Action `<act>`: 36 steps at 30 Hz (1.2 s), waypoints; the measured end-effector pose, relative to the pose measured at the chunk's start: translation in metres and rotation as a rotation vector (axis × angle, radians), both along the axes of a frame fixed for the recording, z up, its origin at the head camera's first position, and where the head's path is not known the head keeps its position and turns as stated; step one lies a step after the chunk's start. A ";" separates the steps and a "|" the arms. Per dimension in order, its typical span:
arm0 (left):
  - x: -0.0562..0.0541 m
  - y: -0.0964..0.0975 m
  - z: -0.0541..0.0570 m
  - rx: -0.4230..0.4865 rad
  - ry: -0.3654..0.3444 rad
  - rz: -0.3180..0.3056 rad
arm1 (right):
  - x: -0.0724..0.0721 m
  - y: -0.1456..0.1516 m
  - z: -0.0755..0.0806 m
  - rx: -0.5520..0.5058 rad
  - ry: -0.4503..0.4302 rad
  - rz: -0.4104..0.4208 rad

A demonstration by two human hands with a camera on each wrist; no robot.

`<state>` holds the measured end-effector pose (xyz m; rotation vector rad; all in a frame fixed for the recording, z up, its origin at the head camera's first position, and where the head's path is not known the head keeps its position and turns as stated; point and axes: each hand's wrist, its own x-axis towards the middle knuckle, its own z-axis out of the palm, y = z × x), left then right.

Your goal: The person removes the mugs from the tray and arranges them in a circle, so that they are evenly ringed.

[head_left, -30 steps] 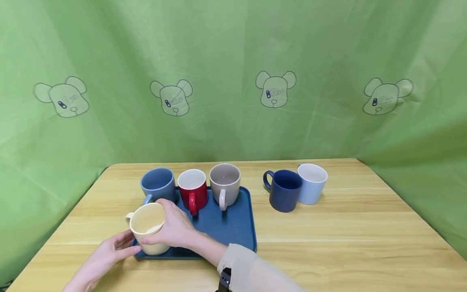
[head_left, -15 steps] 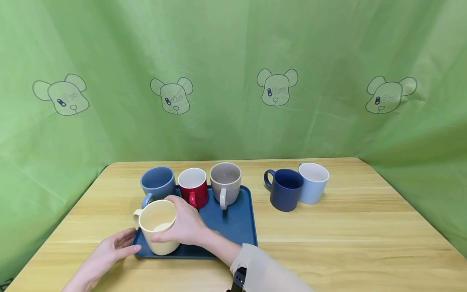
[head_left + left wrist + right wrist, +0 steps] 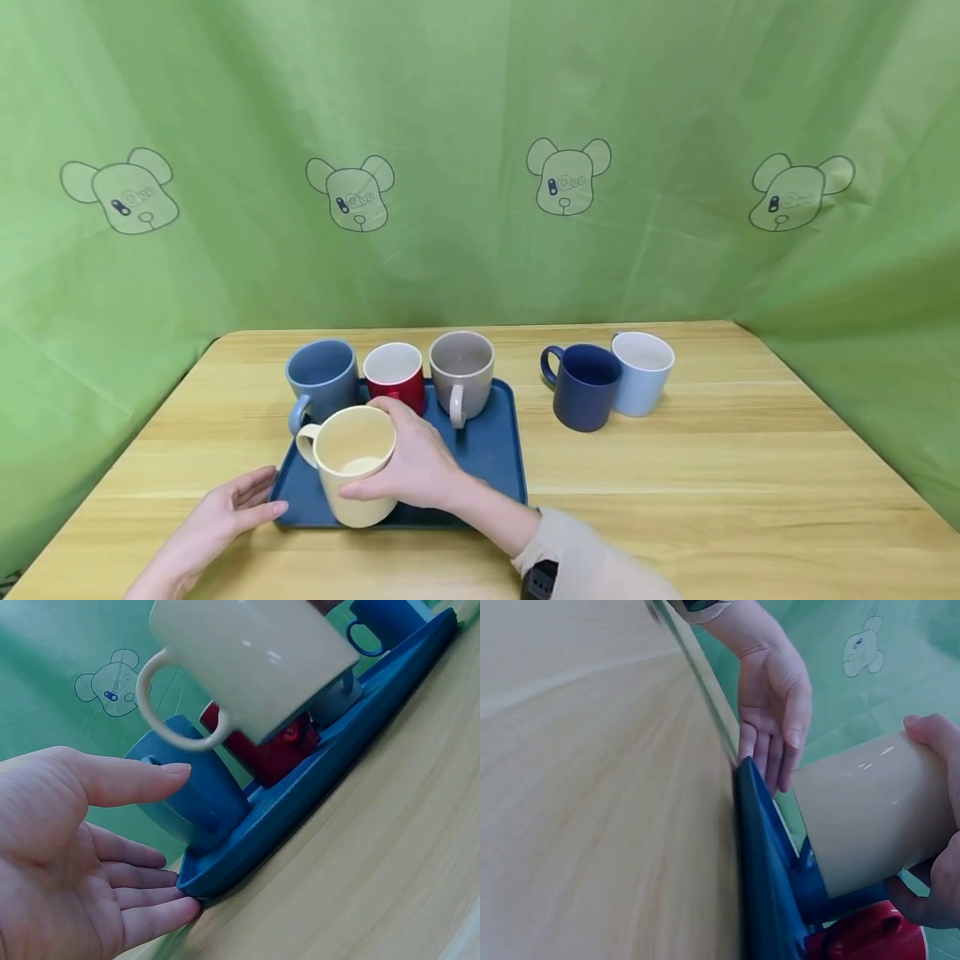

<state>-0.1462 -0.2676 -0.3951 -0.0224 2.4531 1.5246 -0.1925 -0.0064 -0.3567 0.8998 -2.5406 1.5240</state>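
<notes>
My right hand (image 3: 420, 468) grips a cream mug (image 3: 356, 504) around its side, the mug's handle pointing left. In the left wrist view the cream mug (image 3: 247, 660) hangs above the blue tray (image 3: 315, 757), apart from it. My left hand (image 3: 221, 517) has its fingers extended at the tray's near left corner, fingertips touching or very close to the edge. On the tray (image 3: 491, 454), along the back, stand a blue mug (image 3: 330, 387), a red mug (image 3: 408, 392) partly hidden by the right hand, and a grey mug (image 3: 476, 387).
Right of the tray, a navy mug (image 3: 587, 400) stands on the wooden table (image 3: 712, 500), close against a light blue mug (image 3: 647, 387). A green curtain (image 3: 450, 150) with bear-face drawings hangs behind the table and at both sides.
My right hand has carried the cream mug rightward over the front of the tray, uncovering the tray's left corner and now hiding part of the red mug. The left hand has stayed in place.
</notes>
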 end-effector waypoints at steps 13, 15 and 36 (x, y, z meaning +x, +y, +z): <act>0.000 0.000 0.002 -0.006 -0.041 0.010 | 0.012 0.040 0.018 -0.056 -0.023 -0.041; -0.001 0.000 0.003 -0.004 -0.050 0.008 | 0.015 0.048 0.020 -0.062 -0.027 -0.046; 0.000 -0.001 0.003 -0.019 -0.031 -0.016 | 0.047 0.134 0.042 -0.086 -0.037 -0.198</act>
